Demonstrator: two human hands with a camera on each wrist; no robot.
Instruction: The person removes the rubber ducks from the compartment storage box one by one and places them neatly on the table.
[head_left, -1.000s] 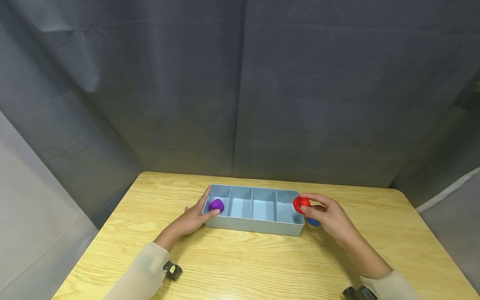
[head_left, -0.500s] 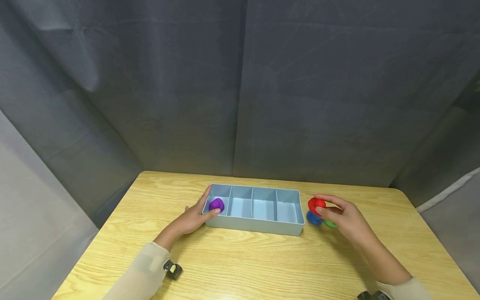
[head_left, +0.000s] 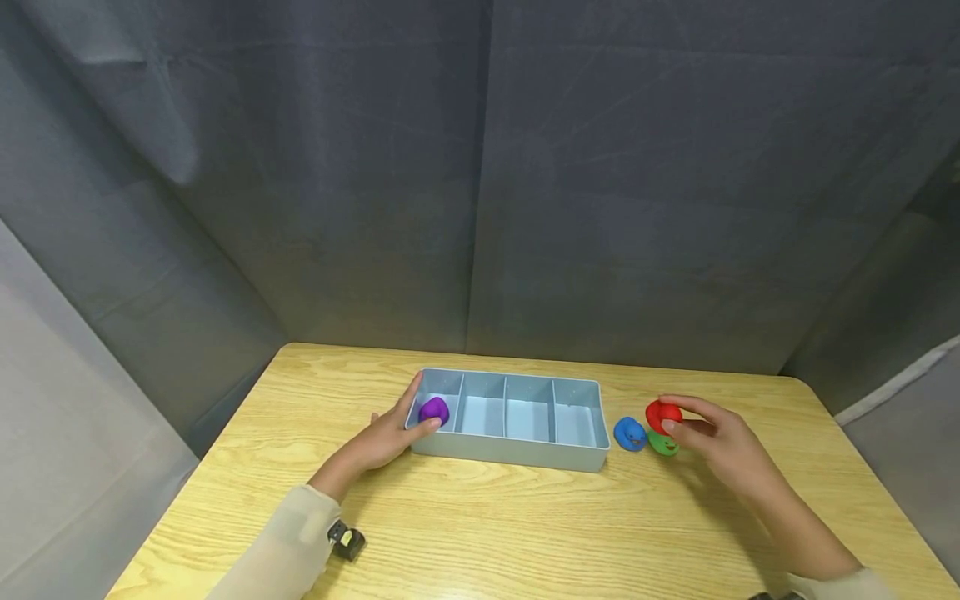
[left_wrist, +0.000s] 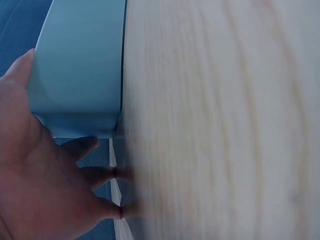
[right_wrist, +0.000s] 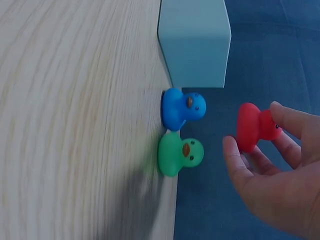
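My right hand (head_left: 723,442) pinches a red rubber duck (right_wrist: 247,127) between thumb and fingertips, raised above the table. Below it, on the wood, a blue rubber duck (right_wrist: 173,109) and a green rubber duck (right_wrist: 171,154) sit side by side, just right of a light blue divided box (head_left: 510,452). At the box's left end, my left hand (head_left: 384,435) holds it, thumb over the front rim and index finger along the end wall. The other fingers spread beside it in the left wrist view. A purple rubber duck (head_left: 433,409) lies in the leftmost compartment.
The wooden table (head_left: 480,533) has its far edge close behind the box. A dark grey curtain (head_left: 375,183) hangs beyond that edge. Bare compartments (head_left: 528,417) run along the box to the right of the purple duck.
Carrying the red duck, my right hand has moved right, from the box's right end to over the green duck. The blue and green ducks have come into view. My left hand keeps its place.
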